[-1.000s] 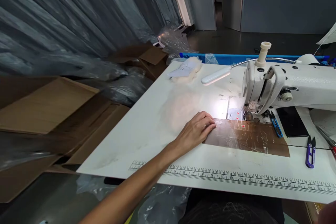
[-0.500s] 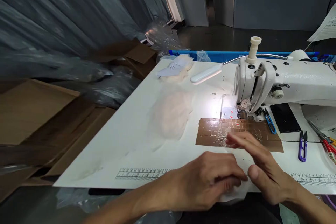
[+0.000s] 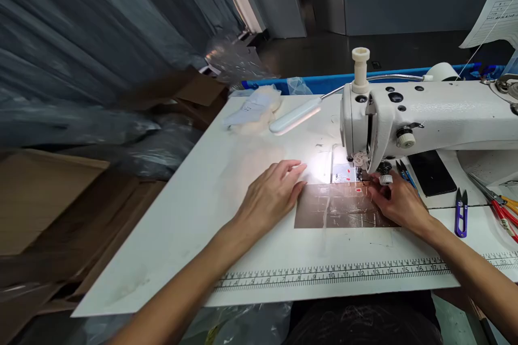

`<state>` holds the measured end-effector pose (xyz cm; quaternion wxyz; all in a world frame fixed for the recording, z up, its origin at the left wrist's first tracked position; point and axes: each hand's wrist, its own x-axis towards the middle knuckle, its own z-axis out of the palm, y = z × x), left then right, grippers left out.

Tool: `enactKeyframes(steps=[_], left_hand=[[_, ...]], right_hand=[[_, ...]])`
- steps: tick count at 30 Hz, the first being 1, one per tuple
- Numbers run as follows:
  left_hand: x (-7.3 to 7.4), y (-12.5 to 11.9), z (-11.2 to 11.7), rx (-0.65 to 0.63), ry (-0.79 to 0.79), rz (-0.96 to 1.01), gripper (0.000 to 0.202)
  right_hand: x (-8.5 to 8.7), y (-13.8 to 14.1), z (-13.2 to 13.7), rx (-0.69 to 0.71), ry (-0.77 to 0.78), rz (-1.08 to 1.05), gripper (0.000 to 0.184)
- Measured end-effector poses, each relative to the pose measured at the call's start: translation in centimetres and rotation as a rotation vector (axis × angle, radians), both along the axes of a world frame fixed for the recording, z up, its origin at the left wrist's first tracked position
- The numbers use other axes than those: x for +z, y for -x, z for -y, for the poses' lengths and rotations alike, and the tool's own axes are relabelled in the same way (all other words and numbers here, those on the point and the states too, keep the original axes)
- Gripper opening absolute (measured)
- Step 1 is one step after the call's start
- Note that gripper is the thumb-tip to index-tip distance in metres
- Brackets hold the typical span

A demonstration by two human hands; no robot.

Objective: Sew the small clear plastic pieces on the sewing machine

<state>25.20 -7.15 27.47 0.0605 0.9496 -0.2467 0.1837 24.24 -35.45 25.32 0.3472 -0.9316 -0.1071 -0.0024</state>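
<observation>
A thin, see-through piece of fabric (image 3: pixel 326 213) lies over the brown taped sheet (image 3: pixel 348 221) in front of the sewing machine (image 3: pixel 441 113); its outline is hard to make out. My left hand (image 3: pixel 273 188) rests palm down at the sheet's left side, fingers stretched toward the lit needle plate (image 3: pixel 339 173). At the presser foot (image 3: pixel 359 173), the fingers of my right hand (image 3: pixel 399 199) are closed, with the thumb and forefinger at the fabric's far edge. The machine's knob partly covers these fingertips.
Right of my right hand lie a black phone (image 3: pixel 432 172), blue thread snips (image 3: pixel 407 172), purple snips (image 3: pixel 461 213) and red-handled scissors (image 3: pixel 496 205). A lamp (image 3: pixel 295 117) reaches over the table. Pale fabric with a paper (image 3: pixel 251 108) sits behind. A ruler strip (image 3: pixel 332 277) runs along the front edge.
Both hands have moved forward from the table's front edge, and the thin fabric is now at the machine. My left hand has spread out flat; my right hand has reached the presser foot.
</observation>
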Motion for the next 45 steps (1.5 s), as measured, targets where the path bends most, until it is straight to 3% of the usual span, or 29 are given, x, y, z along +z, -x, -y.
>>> enactKeyframes(steps=[3,6,10,14,17,22,26,30,34,37,40,43,45], left_hand=[[1.1,-1.3,1.0,-0.266,0.035,-0.035,0.025],[1.8,-2.4,2.8,-0.530,0.141,-0.256,0.027],[0.6,-3.9,4.5,-0.709,0.175,-0.433,0.025],[-1.3,-5.0,4.9,-0.733,0.193,-0.487,0.024],[-1.8,-5.2,4.8,-0.750,0.228,-0.477,0.028],[-0.8,-4.7,4.7,-0.721,0.261,-0.467,0.031],[0.1,-4.3,4.6,-0.705,0.234,-0.516,0.026],[0.5,-3.9,4.6,-0.703,0.248,-0.518,0.026],[0.4,-3.5,4.6,-0.649,0.311,-0.539,0.027],[0.4,-3.3,4.2,-0.622,0.378,-0.568,0.027],[1.1,-3.1,3.4,-0.559,0.400,-0.648,0.025],[2.2,-3.3,2.5,-0.504,0.449,-0.766,0.026],[2.6,-3.9,2.4,-0.496,0.470,-0.797,0.028]], right_hand=[[-0.6,0.3,0.2,-0.021,0.040,0.109,0.018],[-0.9,0.7,0.3,0.018,0.049,0.121,0.021],[-0.8,0.9,0.3,0.042,0.079,0.123,0.025],[-0.6,1.0,0.2,0.046,0.112,0.112,0.025],[-0.6,1.1,0.3,0.054,0.114,0.110,0.025],[-0.6,1.0,0.5,0.086,0.039,0.121,0.025],[-0.2,1.0,0.2,0.211,-0.110,0.112,0.026],[0.9,1.1,-1.2,0.322,-0.100,0.072,0.031],[1.8,1.3,-2.8,0.255,-0.081,-0.007,0.013],[2.2,1.5,-3.4,0.204,-0.095,-0.050,0.015],[2.1,1.9,-3.5,0.210,-0.250,-0.169,0.019],[2.0,2.2,-3.4,0.193,-0.455,-0.426,0.021],[2.0,2.1,-3.5,0.165,-0.478,-0.530,0.023]])
